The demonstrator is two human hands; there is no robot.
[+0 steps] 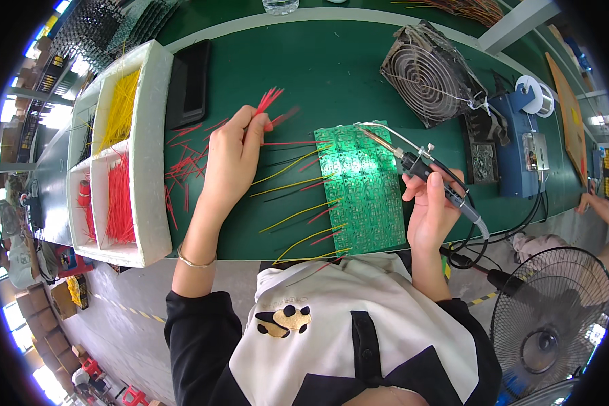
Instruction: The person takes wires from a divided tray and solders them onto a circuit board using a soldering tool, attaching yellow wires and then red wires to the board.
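My left hand (233, 159) pinches a small bunch of short red wires (269, 100) above the green table, left of the circuit board. A green circuit board (363, 189) lies in front of me, with yellow, red and black wires sticking out of its left edge. My right hand (430, 210) grips a soldering iron (423, 166); its tip (367, 133) hovers over the board's top edge.
A white foam tray (152, 145) at left holds yellow and red wires. Loose red wires (183, 172) lie beside it. A black tray (189, 81) sits behind. A small grey fan (430, 74), a blue soldering station (521, 145) and a solder spool (536, 95) stand at right. A floor fan (555, 318) is near my right elbow.
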